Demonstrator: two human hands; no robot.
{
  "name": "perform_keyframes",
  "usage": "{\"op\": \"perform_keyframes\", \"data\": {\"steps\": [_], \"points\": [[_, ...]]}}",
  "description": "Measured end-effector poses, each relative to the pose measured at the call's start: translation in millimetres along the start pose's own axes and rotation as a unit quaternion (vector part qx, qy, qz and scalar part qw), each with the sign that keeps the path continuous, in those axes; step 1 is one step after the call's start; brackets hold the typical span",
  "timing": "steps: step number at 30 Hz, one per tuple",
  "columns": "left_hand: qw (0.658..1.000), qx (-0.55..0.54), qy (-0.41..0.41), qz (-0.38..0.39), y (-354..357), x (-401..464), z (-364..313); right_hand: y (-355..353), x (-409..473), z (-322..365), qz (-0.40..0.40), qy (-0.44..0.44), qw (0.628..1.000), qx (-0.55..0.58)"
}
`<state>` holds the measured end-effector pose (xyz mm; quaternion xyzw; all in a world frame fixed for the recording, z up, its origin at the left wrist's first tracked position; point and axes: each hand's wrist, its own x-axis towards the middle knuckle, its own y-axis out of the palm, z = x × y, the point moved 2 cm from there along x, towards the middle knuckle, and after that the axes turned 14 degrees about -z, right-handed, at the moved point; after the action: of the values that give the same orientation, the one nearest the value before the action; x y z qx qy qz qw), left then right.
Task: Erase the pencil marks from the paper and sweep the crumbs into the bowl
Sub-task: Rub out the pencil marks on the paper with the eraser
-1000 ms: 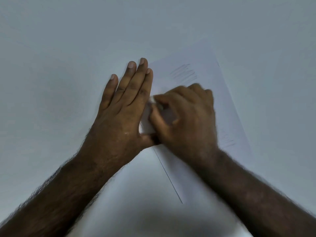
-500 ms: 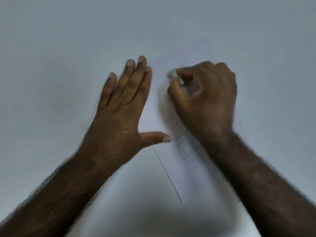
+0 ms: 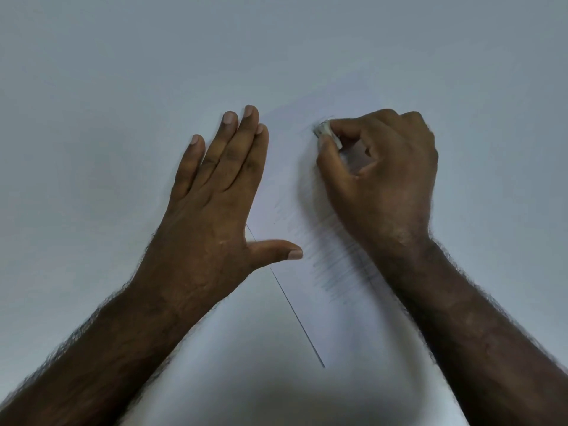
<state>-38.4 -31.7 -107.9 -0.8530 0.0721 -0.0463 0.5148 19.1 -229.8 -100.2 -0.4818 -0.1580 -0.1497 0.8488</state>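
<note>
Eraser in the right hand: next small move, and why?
Probably rub the small white eraser back toward the grey pencil hatching lower on the white paper sheet. Those marks remain, and the flat left hand pins the sheet's edge.

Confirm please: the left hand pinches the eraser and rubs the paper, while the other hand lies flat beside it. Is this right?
Not quite. The head view shows the right hand pinching the eraser on the paper; the left hand is the one lying flat beside it.
</note>
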Motion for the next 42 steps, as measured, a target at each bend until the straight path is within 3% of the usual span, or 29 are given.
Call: {"op": "perform_keyframes", "data": {"steps": [7, 10, 16, 18, 22, 28, 33, 39, 42], "points": [[0.992, -0.114, -0.023, -0.038, 4, 17, -5, 2, -1, -3, 0.002, 0.023, 0.999, 0.026], [0.995, -0.099, 0.001, -0.034, 14, 22, -3, -2, -1, -5, 0.012, 0.018, 0.999, 0.025], [0.994, -0.094, 0.006, -0.059, 17, 18, 0, -8, -27, 24, 0.087, -0.066, 0.992, 0.057], [0.994, -0.097, 0.002, -0.046, 16, 17, 0, -6, -17, 17, 0.071, -0.074, 0.994, 0.035], [0.995, -0.093, 0.011, -0.028, 14, 18, 0, -3, 14, -7, -0.001, -0.005, 1.000, -0.019], [0.993, -0.106, 0.001, -0.052, 12, 14, -4, -8, -25, 28, 0.089, -0.078, 0.992, 0.032], [0.994, -0.102, 0.009, -0.025, 13, 16, -2, -1, 18, -7, 0.000, -0.021, 0.999, -0.031], [0.994, -0.101, 0.005, -0.051, 11, 14, -5, -6, -25, 30, 0.089, -0.075, 0.993, 0.029], [0.994, -0.102, 0.006, -0.028, 12, 16, -2, -1, -2, 9, 0.031, -0.053, 0.998, -0.014]]}}
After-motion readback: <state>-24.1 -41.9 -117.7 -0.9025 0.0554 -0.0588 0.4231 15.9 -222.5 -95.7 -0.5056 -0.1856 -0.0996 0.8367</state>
